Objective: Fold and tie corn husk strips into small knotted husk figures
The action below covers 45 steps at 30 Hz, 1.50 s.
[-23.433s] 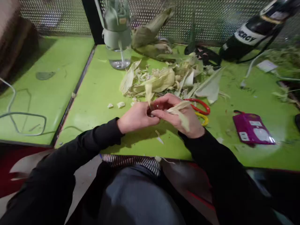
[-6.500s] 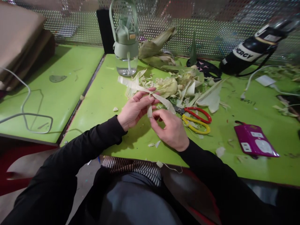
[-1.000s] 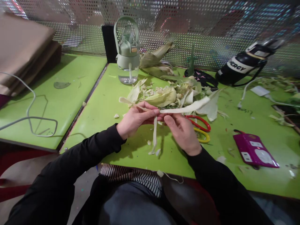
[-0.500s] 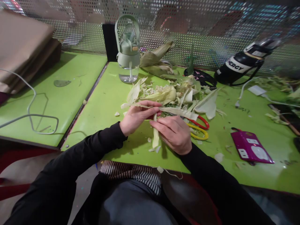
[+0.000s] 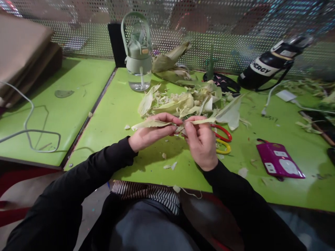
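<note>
Pale strips of corn husk (image 5: 154, 123) run between my two hands above the green table. My left hand (image 5: 155, 134) pinches the strips at its fingertips, with one end lying back over the fingers toward the left. Close against it, my right hand (image 5: 202, 144) grips the same strips between thumb and fingers, and an end sticks out to the right. How the strips cross between the fingertips is partly hidden. Scissors with red and yellow handles (image 5: 223, 146) lie just right of my right hand. Behind both hands spreads a heap of husk pieces (image 5: 180, 103).
A clear water bottle with a green lid (image 5: 138, 66) stands behind the heap. A black bottle (image 5: 264, 69) leans at the back right. To the right lie a purple pouch (image 5: 280, 160), a white cable (image 5: 286, 94) and a phone (image 5: 318, 123). Brown paper bags (image 5: 23, 52) sit at far left.
The strip end that hung down between my hands is now drawn up among the fingers. My right hand has turned and come up beside the left fingertips. The view has shifted slightly.
</note>
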### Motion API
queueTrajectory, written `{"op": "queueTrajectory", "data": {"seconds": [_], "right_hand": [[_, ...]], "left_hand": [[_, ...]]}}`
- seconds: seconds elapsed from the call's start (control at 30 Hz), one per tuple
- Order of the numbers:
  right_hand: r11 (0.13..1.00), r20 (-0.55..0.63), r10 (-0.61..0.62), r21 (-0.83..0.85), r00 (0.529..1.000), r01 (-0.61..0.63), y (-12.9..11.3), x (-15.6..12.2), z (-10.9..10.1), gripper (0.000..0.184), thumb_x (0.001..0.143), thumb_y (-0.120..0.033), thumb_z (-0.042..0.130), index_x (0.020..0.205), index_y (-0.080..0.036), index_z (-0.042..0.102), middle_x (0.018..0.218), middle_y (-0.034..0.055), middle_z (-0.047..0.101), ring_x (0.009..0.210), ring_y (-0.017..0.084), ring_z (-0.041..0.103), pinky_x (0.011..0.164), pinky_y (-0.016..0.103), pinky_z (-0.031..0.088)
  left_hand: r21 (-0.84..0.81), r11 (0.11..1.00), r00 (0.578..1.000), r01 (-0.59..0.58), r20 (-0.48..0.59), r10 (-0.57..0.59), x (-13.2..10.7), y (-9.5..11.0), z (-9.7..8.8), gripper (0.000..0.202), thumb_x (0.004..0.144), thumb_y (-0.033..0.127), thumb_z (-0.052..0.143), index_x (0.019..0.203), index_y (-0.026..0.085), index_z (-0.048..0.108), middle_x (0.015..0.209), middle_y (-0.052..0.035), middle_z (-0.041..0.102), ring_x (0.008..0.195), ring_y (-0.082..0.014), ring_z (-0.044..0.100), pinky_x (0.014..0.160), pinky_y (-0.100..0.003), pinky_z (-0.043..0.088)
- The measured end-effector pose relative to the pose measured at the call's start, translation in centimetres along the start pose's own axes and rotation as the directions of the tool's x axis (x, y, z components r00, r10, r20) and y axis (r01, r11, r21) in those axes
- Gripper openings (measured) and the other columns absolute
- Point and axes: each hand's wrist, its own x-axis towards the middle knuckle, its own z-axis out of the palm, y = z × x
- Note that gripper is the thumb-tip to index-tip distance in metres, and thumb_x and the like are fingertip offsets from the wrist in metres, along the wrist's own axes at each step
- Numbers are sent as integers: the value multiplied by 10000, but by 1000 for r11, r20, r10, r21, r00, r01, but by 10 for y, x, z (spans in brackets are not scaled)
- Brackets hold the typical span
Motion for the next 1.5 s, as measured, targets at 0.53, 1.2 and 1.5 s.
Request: {"op": "queueTrajectory", "data": {"seconds": [0.53,1.2,1.5], "right_hand": [[736,218,-489,-416,844,534,-9,3,-10,52,910,-132,643,936,-176,636,792,47,713,706,168,665,642,284,538],[945,-151,-269,-232,951,230,-2,-1,-8,346,846,-212,756,1132,-268,570,879,-16,671,651,131,656,531,262,552],[983,-147,-181,-29,972,179,-5,-1,-11,120,884,-254,719,899,-248,600,775,-34,632,553,82,538,494,226,452]], "left_hand": [[171,985,969,-34,-236,74,10,-4,-14,135,830,153,701,952,113,658,872,-29,692,724,-79,621,685,-216,497],[92,962,958,256,110,-266,-5,11,6,257,777,294,812,878,116,657,775,-9,660,685,-83,579,674,-234,457],[-137,990,999,36,-25,-40,1,-4,4,279,743,345,844,849,140,687,875,-19,719,765,-100,628,755,-266,518]]}}
